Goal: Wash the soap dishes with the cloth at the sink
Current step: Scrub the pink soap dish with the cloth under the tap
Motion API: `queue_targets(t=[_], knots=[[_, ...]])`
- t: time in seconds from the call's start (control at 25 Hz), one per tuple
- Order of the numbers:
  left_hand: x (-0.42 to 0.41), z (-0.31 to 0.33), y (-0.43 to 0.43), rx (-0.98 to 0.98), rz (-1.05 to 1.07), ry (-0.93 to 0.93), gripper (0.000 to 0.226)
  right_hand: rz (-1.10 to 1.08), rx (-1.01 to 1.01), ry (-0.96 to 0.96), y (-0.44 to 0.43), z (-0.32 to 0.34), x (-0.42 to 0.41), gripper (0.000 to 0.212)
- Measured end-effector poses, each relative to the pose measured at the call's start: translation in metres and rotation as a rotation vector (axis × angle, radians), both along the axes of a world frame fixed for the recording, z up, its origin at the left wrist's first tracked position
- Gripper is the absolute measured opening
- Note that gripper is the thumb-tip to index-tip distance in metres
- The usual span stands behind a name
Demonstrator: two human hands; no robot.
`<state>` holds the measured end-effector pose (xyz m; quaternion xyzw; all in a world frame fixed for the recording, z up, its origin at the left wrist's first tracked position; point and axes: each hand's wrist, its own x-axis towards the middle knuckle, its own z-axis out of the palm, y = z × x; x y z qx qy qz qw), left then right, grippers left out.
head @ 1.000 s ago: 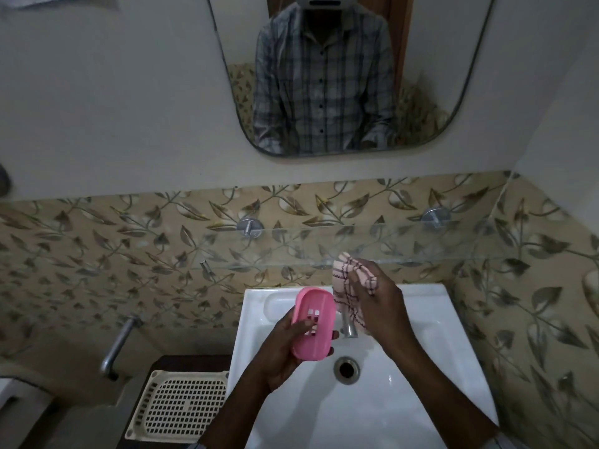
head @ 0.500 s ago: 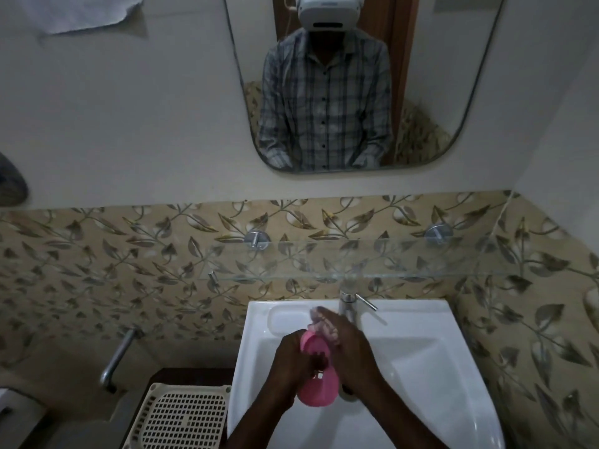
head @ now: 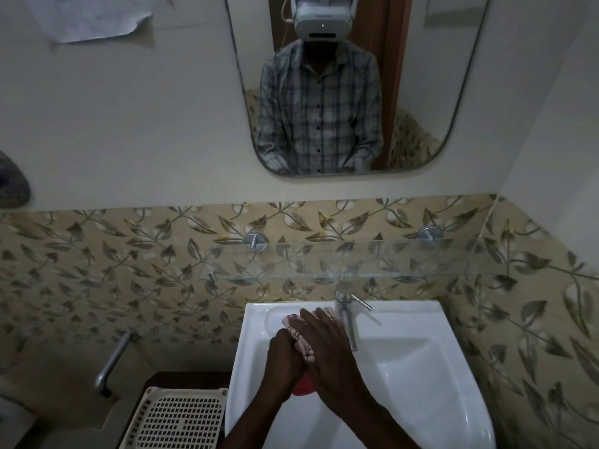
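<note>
Over the white sink (head: 421, 322), my left hand (head: 283, 364) grips a pink soap dish (head: 303, 387), of which only the lower end shows beneath my hands. My right hand (head: 330, 354) lies flat across the dish and presses a pink checked cloth (head: 299, 340) against it. The cloth bunches out between my two hands and past my right fingertips. Most of the dish is hidden by the hands and the cloth.
A steel tap (head: 346, 315) stands just right of my hands at the sink's back edge. A glass shelf (head: 405, 260) juts out above it, below a mirror (head: 356, 85). A cream perforated plastic tray (head: 181, 419) lies left of the sink, near a wall pipe (head: 111, 362).
My right hand brought the cloth down from above onto the pink dish and now covers it. Both hands came together over the basin. The camera tilted upward.
</note>
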<state>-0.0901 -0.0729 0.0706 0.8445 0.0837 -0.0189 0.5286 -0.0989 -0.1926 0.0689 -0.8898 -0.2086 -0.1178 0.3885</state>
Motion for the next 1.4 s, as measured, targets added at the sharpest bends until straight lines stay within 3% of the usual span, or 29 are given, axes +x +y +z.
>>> queue_targets(t=[0.08, 0.28, 0.32, 0.52, 0.68, 0.72, 0.84, 0.96, 1.12, 1.24, 1.4], knots=[[0.002, 0.001, -0.001, -0.004, 0.018, -0.014, 0.02, -0.029, 0.231, 0.049, -0.005, 0.003, 0.005, 0.037], [0.006, 0.009, 0.0, 0.0, 0.05, -0.057, 0.027, -0.052, 0.252, 0.141, 0.002, -0.003, 0.008, 0.041], [0.005, 0.008, 0.0, -0.044, 0.067, -0.067, 0.027, -0.07, 0.343, 0.161, 0.002, 0.0, 0.009, 0.04], [0.001, 0.009, -0.005, -0.215, 0.124, -0.112, 0.012, -0.114, 0.385, 0.232, 0.008, 0.003, 0.012, 0.045], [0.009, 0.016, -0.009, -0.445, 0.191, -0.151, 0.023, -0.221, 0.66, 0.511, -0.006, -0.016, 0.006, 0.053], [0.008, 0.017, -0.011, -0.478, 0.177, -0.145, 0.024, -0.265, 0.699, 0.55, -0.01, -0.019, 0.005, 0.046], [0.012, 0.019, -0.015, -0.421, 0.054, -0.037, 0.023, -0.348, 0.592, 0.459, -0.02, -0.02, 0.011, 0.046], [0.02, 0.021, -0.002, -0.307, -0.066, 0.071, 0.033, -0.394, 0.266, 0.226, -0.036, -0.021, 0.023, 0.052], [0.023, 0.018, -0.011, 0.095, -0.12, 0.035, 0.014, -0.254, -0.093, -0.164, -0.025, -0.029, 0.02, 0.053], [0.018, 0.013, -0.017, 0.035, -0.061, -0.061, 0.01, -0.188, -0.191, -0.272, -0.019, -0.029, 0.028, 0.044], [0.013, 0.002, -0.01, -0.018, -0.043, -0.112, 0.015, -0.269, -0.089, -0.259, -0.015, -0.025, 0.026, 0.037]])
